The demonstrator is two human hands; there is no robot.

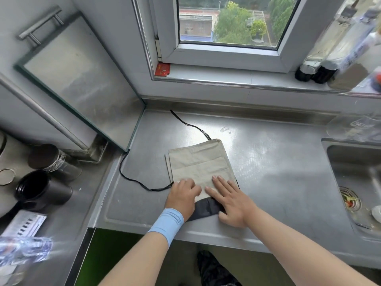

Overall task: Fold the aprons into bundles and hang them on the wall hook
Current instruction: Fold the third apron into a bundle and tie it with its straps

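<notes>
The folded apron [202,164] lies mid-frame on the counter [278,162], and my left hand [182,196] and right hand [231,201] rest side by side on its near end. Its strings [132,178] trail off to the left and up toward the window [226,23] behind the counter. The sink [354,162] is at the right edge, and a cup [41,190] is at the lower left.

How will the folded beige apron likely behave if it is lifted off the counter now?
The apron would probably flop and unfold: it is thin cloth in loose layers. Being thin, it is probably light. Its black strings trail loose across the steel counter, so they would likely drag or dangle.
</notes>
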